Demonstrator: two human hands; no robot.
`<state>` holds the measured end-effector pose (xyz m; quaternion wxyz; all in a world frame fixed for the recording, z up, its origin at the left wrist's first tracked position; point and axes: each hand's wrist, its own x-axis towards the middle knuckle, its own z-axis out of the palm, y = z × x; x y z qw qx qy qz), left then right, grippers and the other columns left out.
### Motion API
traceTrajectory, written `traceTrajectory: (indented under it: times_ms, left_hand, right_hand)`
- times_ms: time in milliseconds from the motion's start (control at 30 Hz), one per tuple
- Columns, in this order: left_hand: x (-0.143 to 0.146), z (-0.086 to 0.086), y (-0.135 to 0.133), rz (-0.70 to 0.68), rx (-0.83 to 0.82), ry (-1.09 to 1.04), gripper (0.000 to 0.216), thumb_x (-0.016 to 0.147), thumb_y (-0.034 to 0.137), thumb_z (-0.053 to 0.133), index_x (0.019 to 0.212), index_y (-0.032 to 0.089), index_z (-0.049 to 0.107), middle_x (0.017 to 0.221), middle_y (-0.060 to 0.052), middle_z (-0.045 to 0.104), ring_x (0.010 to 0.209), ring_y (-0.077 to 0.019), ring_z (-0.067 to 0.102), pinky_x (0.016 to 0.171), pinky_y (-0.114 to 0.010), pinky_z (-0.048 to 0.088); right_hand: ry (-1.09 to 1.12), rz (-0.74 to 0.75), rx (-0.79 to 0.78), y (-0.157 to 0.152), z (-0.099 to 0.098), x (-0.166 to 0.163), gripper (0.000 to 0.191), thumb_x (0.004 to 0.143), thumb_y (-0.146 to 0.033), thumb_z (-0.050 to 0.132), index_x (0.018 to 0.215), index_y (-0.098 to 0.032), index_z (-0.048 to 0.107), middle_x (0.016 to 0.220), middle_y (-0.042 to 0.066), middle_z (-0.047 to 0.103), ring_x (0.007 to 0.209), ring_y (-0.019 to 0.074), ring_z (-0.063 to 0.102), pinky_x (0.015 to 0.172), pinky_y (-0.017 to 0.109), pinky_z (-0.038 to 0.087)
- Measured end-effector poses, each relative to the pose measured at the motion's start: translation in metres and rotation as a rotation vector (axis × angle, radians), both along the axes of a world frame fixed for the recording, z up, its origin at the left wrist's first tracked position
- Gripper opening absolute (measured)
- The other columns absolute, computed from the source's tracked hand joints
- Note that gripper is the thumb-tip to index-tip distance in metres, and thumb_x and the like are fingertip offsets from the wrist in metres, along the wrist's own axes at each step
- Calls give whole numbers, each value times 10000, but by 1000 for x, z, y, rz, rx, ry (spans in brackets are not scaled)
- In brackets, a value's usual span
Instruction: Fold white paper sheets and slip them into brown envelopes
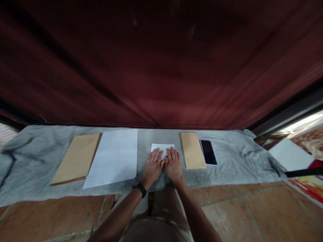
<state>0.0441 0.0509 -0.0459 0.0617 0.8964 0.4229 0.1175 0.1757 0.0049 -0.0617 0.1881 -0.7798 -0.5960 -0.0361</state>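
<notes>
A small white piece of paper [163, 146], perhaps folded, lies on the grey cloth [161, 134] in front of me. My left hand [153, 164] rests flat on its left part, fingers stretched forward. Beside it my right hand [173, 164] lies flat on the right part, fingers also straight. The thumbs nearly meet over the paper's near edge, and both hands hide much of it. To the left is a stack of large white sheets [113, 158]. Just right of my right hand lies a small brown envelope [193, 149], perhaps several stacked.
Large brown envelopes [75, 158] lie at the left, touching or close to the white sheets. A phone [208, 152] with a dark screen lies right of the small envelope. A dark red curtain [161, 84] hangs behind the cloth's far edge. Floor tiles [239, 208] show below.
</notes>
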Motion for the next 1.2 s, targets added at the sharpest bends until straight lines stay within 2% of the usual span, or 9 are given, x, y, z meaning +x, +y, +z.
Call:
traceTrajectory:
  times_ms: [100, 267, 433, 600, 833, 1200]
  left_hand:
    - [-2, -1, 1, -28, 19, 23, 542, 1018, 273, 324, 1537, 128, 386, 1630, -129, 332, 1544, -255, 201, 1251, -471, 220]
    - [-2, -2, 1, -53, 49, 38, 560, 999, 209, 311, 1546, 99, 363, 1624, -150, 334, 1545, -253, 192, 1256, -476, 209]
    - [-1, -2, 1, -30, 63, 50, 584, 982, 187, 332, 1562, 119, 336, 1621, -133, 349, 1536, -250, 225, 1252, -490, 218]
    - [-1, -1, 2, -39, 92, 85, 566, 980, 190, 346, 1543, 149, 389, 1639, -124, 306, 1540, -275, 210, 1242, -534, 223]
    - [-4, -8, 7, -76, 107, 110, 587, 943, 163, 354, 1522, 202, 440, 1616, -91, 362, 1548, -281, 177, 1230, -573, 235]
    - [-2, -5, 7, -78, 130, 91, 559, 944, 172, 353, 1483, 143, 497, 1590, -144, 402, 1539, -292, 212, 1229, -562, 231]
  right_hand:
    - [18, -6, 0, 3, 7, -2, 480, 1053, -260, 347, 1507, -141, 450, 1588, 140, 398, 1481, 263, 348, 1211, 497, 245]
    - [38, 122, -33, 4, 12, -6, 475, 1074, -346, 328, 1505, -196, 460, 1601, 91, 388, 1491, 229, 335, 1218, 442, 254]
    - [37, 37, -44, 3, 6, -6, 485, 1066, -353, 370, 1528, -213, 420, 1614, 115, 353, 1497, 254, 322, 1208, 480, 260]
    - [28, -49, -28, 5, 6, -9, 499, 1049, -360, 421, 1530, -231, 419, 1623, 128, 327, 1486, 285, 346, 1196, 500, 269]
    - [38, -61, 14, 8, 3, -10, 519, 1035, -371, 449, 1539, -254, 410, 1619, 107, 336, 1483, 303, 356, 1191, 505, 286]
    - [85, -63, 6, 7, 10, -8, 505, 1047, -429, 410, 1521, -256, 436, 1619, 93, 346, 1488, 287, 346, 1198, 491, 287]
